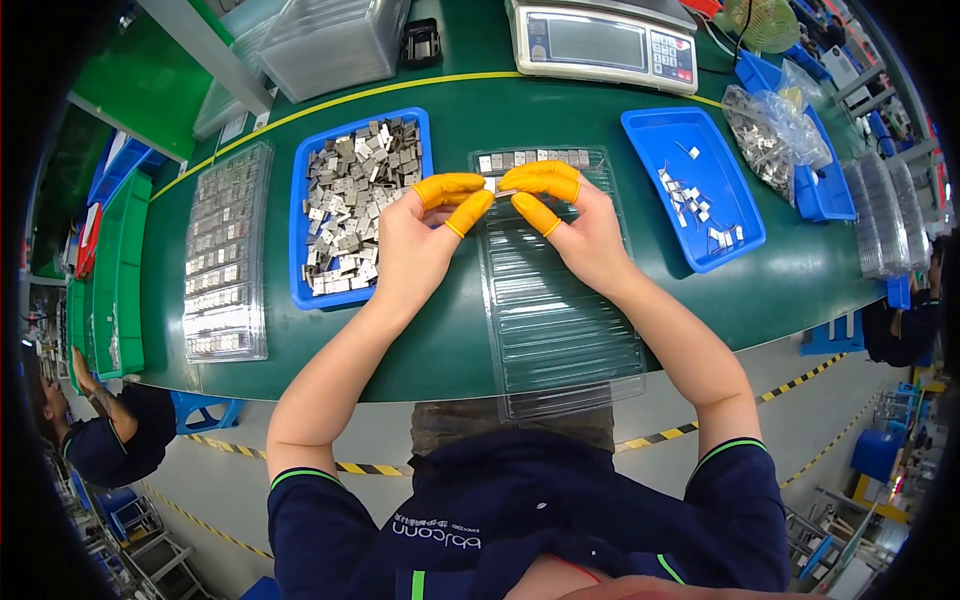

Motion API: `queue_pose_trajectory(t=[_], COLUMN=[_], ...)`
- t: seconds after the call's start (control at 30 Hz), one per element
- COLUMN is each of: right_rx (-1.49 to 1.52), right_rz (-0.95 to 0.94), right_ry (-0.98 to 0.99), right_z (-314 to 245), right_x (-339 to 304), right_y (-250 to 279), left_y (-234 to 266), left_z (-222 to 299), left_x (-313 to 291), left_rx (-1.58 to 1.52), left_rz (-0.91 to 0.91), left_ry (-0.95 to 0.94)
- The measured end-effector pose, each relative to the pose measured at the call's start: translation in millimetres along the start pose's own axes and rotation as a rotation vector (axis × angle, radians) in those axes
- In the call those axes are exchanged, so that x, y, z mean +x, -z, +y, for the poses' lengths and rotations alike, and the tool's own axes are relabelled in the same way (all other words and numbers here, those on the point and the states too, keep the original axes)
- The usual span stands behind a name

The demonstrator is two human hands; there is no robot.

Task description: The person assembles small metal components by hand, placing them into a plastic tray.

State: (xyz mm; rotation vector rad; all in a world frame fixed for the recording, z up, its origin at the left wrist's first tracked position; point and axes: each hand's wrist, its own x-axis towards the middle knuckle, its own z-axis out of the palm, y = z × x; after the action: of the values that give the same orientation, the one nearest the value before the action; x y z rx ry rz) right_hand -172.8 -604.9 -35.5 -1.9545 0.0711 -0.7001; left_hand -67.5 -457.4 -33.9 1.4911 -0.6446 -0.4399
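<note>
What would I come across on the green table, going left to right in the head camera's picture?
Green bin, filled clear tray, blue tray heaped with small metal pieces, mostly bare clear tray, blue tray with a few small pieces, stack of clear trays.

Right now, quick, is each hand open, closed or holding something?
Left hand: fingers curled, tips close to a small part over the clear tray; grip can't be told.
Right hand: fingers curled, tips at that part; grip can't be told.
</note>
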Motion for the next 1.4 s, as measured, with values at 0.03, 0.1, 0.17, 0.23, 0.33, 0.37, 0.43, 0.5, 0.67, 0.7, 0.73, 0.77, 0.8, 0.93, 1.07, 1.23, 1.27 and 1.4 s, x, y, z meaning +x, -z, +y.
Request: queue_pose_trajectory(t=[0.03,0.1,0.17,0.23,0.33,0.37,0.43,0.5,0.67,0.7,0.73,0.77,0.8,0.93,1.07,1.23,1.27,1.4], right_rx=[0.002,-0.238,-0.34,-0.303,-0.248,-0.237,-0.229,-0.189,-0.238,-0.237,-0.252,-0.267,-0.266,-0.342,-0.443,-0.475,-0.465,-0.441], right_rz=[-0.006,-0.017,-0.015,0.001,0.007,0.007,0.002,0.006,0.047,0.047,0.055,0.061,0.058,0.052,0.045,0.049,0.042,0.006], right_ry=[-0.005,0.18,0.279,0.225,0.153,0.162,0.165,0.122,0.145,0.142,0.141,0.141,0.14,0.195,0.299,0.308,0.299,0.263], right_z=[-0.1,-0.8,2.1,-2.7,-6.9,-4.3,-0.6,0.5,1.1,0.7,-0.4,-1.2,-1.6,4.4,4.9,3.5,4.7,8.1], right_x=[-1.4,-2.4,-5.3,-6.6,-5.1,-5.5,-4.7,-4.1,-3.2,-2.4,-1.4,-1.1,-2.0,-2.1,0.4,2.0,1.4,-2.1], right_y=[0.5,3.4,1.3,-1.0,-0.9,-1.4,-0.8,0.6,1.9,2.3,1.7,0.5,-1.6,2.7,3.8,2.3,1.9,1.9], left_y=[3.7,5.5,2.9,2.9,2.8,2.6,3.2,2.4,3.1,2.9,3.7,5.0,6.7,2.7,2.2,1.8,0.3,-0.1], left_z=[-2.4,-2.7,-2.1,-1.8,3.3,1.4,-0.8,2.3,1.4,1.4,1.7,2.0,2.2,0.2,0.7,-0.4,-1.0,-2.5], left_x=[-1.9,-5.8,-9.9,-7.9,-5.8,-5.8,-4.4,-2.0,-1.8,-1.9,-2.2,-3.0,-4.1,-1.5,-3.1,-3.6,-3.9,-3.7], left_rx=[0.095,0.203,0.306,0.308,0.226,0.217,0.164,0.121,0.097,0.097,0.114,0.129,0.128,0.12,0.108,0.108,0.107,0.165], left_rz=[-0.02,-0.074,-0.115,-0.142,-0.214,-0.212,-0.22,-0.246,-0.256,-0.257,-0.25,-0.241,-0.239,-0.233,-0.218,-0.209,-0.197,-0.184], left_ry=[0.01,-0.018,-0.053,-0.014,0.058,0.052,0.056,0.064,0.074,0.076,0.074,0.072,0.074,0.061,0.063,0.055,0.049,0.032])
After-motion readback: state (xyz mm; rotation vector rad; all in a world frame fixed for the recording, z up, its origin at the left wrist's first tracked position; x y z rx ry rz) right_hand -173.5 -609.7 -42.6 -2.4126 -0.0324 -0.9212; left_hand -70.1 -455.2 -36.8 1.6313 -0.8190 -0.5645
